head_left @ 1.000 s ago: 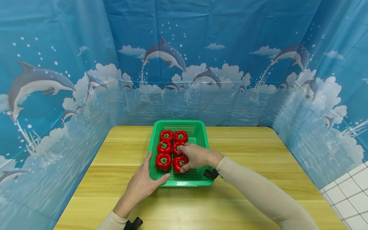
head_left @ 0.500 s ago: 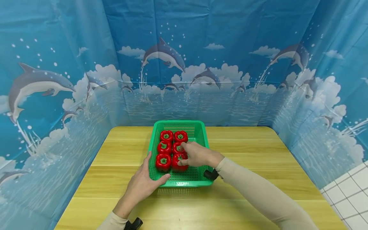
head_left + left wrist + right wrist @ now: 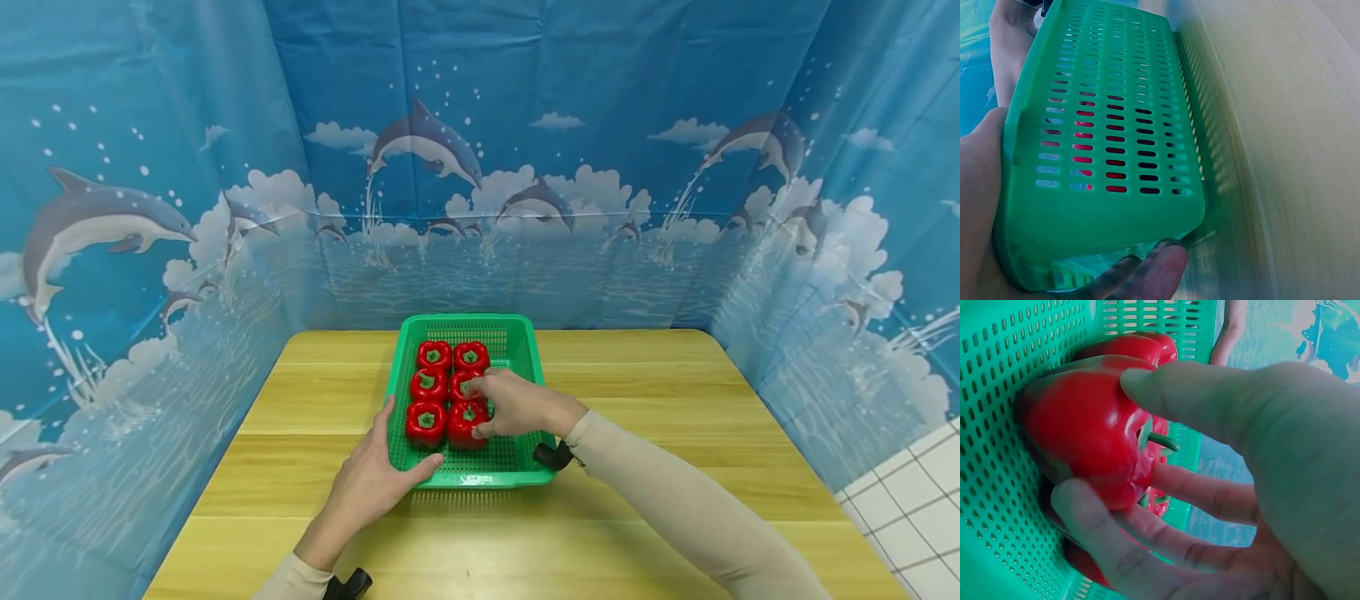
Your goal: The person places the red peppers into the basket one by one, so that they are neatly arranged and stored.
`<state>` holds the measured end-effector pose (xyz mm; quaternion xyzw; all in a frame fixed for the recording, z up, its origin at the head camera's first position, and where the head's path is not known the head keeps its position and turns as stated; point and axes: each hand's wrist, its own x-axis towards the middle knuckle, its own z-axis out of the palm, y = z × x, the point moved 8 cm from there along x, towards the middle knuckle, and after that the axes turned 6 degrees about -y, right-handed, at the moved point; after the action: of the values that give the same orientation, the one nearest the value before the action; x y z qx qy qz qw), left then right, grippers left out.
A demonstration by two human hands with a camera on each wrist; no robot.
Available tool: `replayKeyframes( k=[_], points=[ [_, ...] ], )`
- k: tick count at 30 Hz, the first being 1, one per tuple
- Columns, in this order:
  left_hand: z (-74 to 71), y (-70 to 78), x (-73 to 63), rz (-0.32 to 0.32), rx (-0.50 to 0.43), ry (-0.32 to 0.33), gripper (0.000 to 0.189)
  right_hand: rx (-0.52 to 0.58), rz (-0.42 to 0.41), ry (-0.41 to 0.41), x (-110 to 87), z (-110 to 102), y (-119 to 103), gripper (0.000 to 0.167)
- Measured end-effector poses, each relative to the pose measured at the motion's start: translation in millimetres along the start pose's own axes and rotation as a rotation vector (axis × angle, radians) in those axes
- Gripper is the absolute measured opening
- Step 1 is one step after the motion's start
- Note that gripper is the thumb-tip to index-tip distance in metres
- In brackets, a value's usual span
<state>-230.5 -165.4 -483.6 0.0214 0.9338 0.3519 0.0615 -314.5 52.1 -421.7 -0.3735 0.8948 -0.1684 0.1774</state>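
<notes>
A green plastic basket (image 3: 487, 479) holds several red bell peppers, arranged in two columns with green stems facing up. My left hand (image 3: 375, 475) grips its front left corner, thumb over the front rim and fingers along the left side; in the left wrist view the fingertips curl under the corner. My right hand (image 3: 517, 406) reaches inside over the right column. In the right wrist view its thumb and fingers span the front right bell pepper (image 3: 1085, 431), thumb tip against its shoulder. The front left bell pepper (image 3: 426, 427) stands beside that one.
The basket rests on a wood-grain table (image 3: 637, 383). Behind and at both sides hangs a blue curtain (image 3: 480, 275) printed with dolphins. White tiles (image 3: 915, 500) show at the far right.
The front right bell pepper has shifted slightly left and become more upright beside its neighbour. My right thumb has moved a little along it; the left hand stays on the basket corner.
</notes>
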Motion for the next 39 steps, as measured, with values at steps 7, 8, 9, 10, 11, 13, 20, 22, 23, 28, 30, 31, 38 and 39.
replayKeyframes(
  k=[7, 8, 9, 10, 11, 13, 20, 22, 23, 28, 30, 31, 38, 39],
  points=[
    [1.1, -0.6, 0.0, 0.003, -0.003, -0.003, 0.129, 0.001, 0.018, -0.012, -1.9, 2.8, 0.2, 0.061],
    [1.4, -0.5, 0.3, 0.004, -0.003, -0.004, 0.129, 0.002, 0.021, -0.011, -2.5, 2.6, 0.5, 0.061],
    [1.6, -0.3, 0.6, 0.004, -0.002, -0.005, 0.129, 0.002, 0.026, -0.011, -3.3, 2.3, 0.7, 0.061],
    [1.7, -0.2, 1.1, 0.004, -0.002, -0.007, 0.129, 0.005, 0.029, -0.009, -4.1, 1.9, 1.0, 0.062],
    [1.8, 0.0, 1.4, 0.004, -0.001, -0.008, 0.129, 0.011, 0.029, -0.007, -4.8, 1.4, 1.3, 0.062],
    [1.6, 0.5, 2.1, 0.003, 0.002, -0.011, 0.129, 0.016, 0.031, 0.001, -6.6, -0.3, 2.0, 0.063],
    [-1.0, 2.7, 6.0, 0.012, 0.015, -0.021, 0.13, 0.073, 0.022, 0.04, -16.5, -10.6, 6.1, 0.059],
    [-1.8, 2.6, 6.5, 0.014, 0.017, -0.025, 0.13, 0.087, 0.026, 0.054, -20.2, -12.9, 8.8, 0.058],
    [-2.3, 2.4, 6.6, 0.014, 0.019, -0.028, 0.131, 0.098, 0.031, 0.061, -22.6, -14.0, 10.2, 0.057],
    [-5.0, -0.7, 6.5, 0.008, 0.03, -0.037, 0.133, 0.127, 0.049, 0.123, -35.4, -19.4, 16.4, 0.055],
    [-6.0, -1.6, 6.6, 0.009, 0.029, -0.038, 0.134, 0.126, 0.045, 0.161, -41.5, -21.6, 18.0, 0.054],
    [-6.6, -2.1, 6.5, 0.01, 0.028, -0.038, 0.134, 0.13, 0.044, 0.179, -44.8, -22.4, 19.0, 0.052],
    [-13.5, -7.7, 3.7, 0.016, 0.032, -0.021, 0.126, 0.125, 0.06, 0.328, -74.3, -19.3, 31.6, 0.049],
    [-15.1, -8.0, 3.5, 0.017, 0.037, -0.016, 0.124, 0.114, 0.063, 0.356, -79.2, -18.6, 34.2, 0.05]
  ],
)
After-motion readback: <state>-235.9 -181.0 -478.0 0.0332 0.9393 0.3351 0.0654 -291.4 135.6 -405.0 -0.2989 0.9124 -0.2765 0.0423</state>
